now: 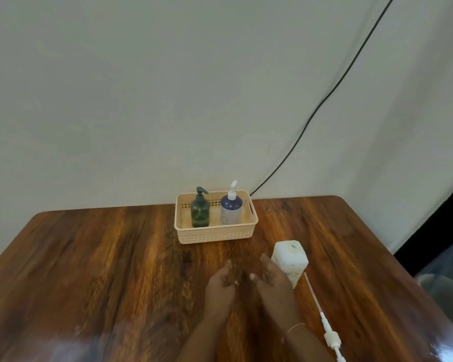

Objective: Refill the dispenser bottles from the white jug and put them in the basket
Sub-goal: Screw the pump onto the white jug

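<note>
Centrally, both grips hover empty: left hand (221, 286) and right hand (268, 279) beside the white jug (290, 258); two bottles stand in the basket (215, 235) above.

The one camera sat on my head, looking forward and down across the wooden table (115, 270) toward the wall (141, 100), my hands near its lower edge.

In front of me a glossy, dark-grained wooden table (102, 257) stands pushed up to a plain pale wall (141, 87). A thin black cable (324, 100) slants down the wall behind the table's far edge. A dark strip (439, 218) edges the right.
</note>
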